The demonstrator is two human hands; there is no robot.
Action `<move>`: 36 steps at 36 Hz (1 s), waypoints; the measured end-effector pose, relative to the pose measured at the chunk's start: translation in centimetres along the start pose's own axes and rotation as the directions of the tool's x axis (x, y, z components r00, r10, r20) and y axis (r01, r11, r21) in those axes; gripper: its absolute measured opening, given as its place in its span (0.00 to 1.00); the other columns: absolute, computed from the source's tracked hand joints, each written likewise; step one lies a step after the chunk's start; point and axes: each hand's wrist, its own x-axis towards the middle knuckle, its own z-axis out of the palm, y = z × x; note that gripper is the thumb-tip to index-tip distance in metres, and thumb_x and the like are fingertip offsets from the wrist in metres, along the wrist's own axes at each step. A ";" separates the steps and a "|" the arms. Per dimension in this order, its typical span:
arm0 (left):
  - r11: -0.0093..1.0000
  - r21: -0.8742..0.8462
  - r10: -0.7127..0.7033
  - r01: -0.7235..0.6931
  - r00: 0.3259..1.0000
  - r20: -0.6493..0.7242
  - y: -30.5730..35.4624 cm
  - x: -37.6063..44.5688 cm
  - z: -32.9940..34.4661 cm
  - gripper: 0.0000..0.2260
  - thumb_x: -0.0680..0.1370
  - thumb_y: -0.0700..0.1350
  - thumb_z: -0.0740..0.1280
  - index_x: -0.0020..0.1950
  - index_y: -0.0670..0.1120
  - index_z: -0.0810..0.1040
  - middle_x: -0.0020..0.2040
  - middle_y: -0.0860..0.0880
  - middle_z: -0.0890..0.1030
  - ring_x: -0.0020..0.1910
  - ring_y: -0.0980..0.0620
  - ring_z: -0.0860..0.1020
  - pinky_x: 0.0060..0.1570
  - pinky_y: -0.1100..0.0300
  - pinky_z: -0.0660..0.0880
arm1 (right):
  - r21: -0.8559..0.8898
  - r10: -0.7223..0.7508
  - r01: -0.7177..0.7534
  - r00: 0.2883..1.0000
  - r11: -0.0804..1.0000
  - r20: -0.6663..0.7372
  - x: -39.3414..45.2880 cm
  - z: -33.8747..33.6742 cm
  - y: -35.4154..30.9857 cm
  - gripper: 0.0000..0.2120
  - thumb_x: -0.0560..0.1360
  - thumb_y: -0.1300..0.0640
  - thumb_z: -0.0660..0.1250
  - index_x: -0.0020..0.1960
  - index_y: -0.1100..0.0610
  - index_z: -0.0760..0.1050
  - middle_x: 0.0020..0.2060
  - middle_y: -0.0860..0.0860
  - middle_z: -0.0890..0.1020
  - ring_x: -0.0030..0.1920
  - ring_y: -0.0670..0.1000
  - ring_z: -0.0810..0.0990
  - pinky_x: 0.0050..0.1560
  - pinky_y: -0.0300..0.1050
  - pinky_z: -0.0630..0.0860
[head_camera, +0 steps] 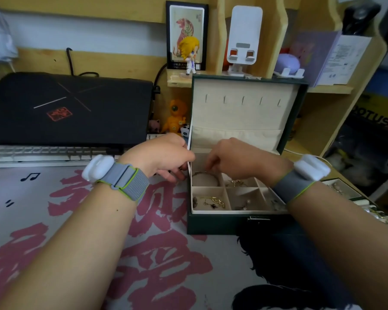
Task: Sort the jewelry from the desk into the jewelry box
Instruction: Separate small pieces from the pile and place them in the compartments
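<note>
A dark green jewelry box point(220, 222) stands open on the desk, its cream lid upright. A thin bangle point(205, 175) lies in the back left compartment. Gold chains point(213, 202) and small earrings point(244, 205) fill the front compartments. My left hand point(164, 156) sits at the box's left wall, fingers curled against its edge. My right hand point(229, 161) hovers over the back compartments with fingers curled downward just above the bangle; whether it pinches anything is hidden.
A small tray with more jewelry point(338, 186) sits to the right of the box. A closed black laptop point(65, 106) and a white keyboard point(43, 153) lie at the left. Figurines point(175, 117) stand behind the box. A printed desk mat point(121, 242) covers the front.
</note>
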 end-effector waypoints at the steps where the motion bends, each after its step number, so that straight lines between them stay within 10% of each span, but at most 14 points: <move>1: 1.000 0.007 0.001 -0.001 1.000 0.002 0.0 0.0 0.0 0.06 0.82 0.41 0.65 0.56 0.39 0.75 0.55 0.36 0.81 0.47 0.40 0.86 0.48 0.45 0.85 | -0.008 -0.018 0.019 0.998 1.000 0.054 -0.2 0.0 -0.3 0.18 0.78 0.65 0.65 0.58 0.47 0.85 0.54 0.43 0.85 0.52 0.46 0.80 0.59 0.43 0.77; 8: 0.999 0.024 0.040 -0.040 0.999 0.008 -0.2 0.0 -0.2 0.07 0.83 0.45 0.66 0.50 0.42 0.75 0.52 0.38 0.83 0.45 0.43 0.87 0.49 0.46 0.85 | -0.096 -0.029 0.036 0.996 0.995 0.080 -0.6 0.5 -1.1 0.20 0.78 0.65 0.61 0.61 0.48 0.84 0.54 0.46 0.86 0.53 0.49 0.82 0.57 0.44 0.78; 20: 0.904 0.353 0.327 -0.240 0.921 -0.211 2.3 -2.9 0.3 0.16 0.82 0.53 0.66 0.42 0.42 0.76 0.36 0.42 0.77 0.37 0.44 0.78 0.40 0.54 0.74 | 0.084 0.226 -0.210 0.930 0.974 -0.290 -5.8 -3.5 1.8 0.12 0.80 0.61 0.64 0.56 0.50 0.84 0.53 0.48 0.85 0.53 0.50 0.82 0.58 0.48 0.80; 26: 0.791 0.451 0.517 -0.413 0.846 -0.133 5.0 -4.8 5.3 0.12 0.81 0.55 0.67 0.41 0.49 0.78 0.39 0.50 0.80 0.39 0.51 0.78 0.37 0.57 0.69 | 0.125 0.407 -0.389 0.841 0.913 -0.357 -11.7 -5.0 5.8 0.10 0.79 0.58 0.64 0.46 0.48 0.83 0.47 0.51 0.84 0.40 0.52 0.81 0.51 0.50 0.82; 30: 0.707 0.491 0.588 -0.509 0.809 -0.007 6.1 -6.1 9.5 0.10 0.81 0.55 0.68 0.42 0.53 0.78 0.40 0.54 0.80 0.41 0.53 0.78 0.42 0.56 0.75 | 0.087 0.542 -0.547 0.773 0.833 -0.330 -16.8 -4.4 8.9 0.10 0.78 0.56 0.64 0.48 0.49 0.84 0.50 0.55 0.85 0.53 0.59 0.82 0.57 0.54 0.80; 36: 0.431 0.521 0.743 -0.737 0.617 0.259 9.4 -6.0 15.4 0.02 0.80 0.50 0.69 0.50 0.54 0.82 0.43 0.59 0.77 0.47 0.53 0.76 0.47 0.56 0.72 | 0.056 0.714 -0.721 0.667 0.690 -0.211 -23.4 -3.8 12.9 0.11 0.78 0.55 0.62 0.51 0.57 0.82 0.51 0.57 0.84 0.49 0.60 0.81 0.48 0.48 0.78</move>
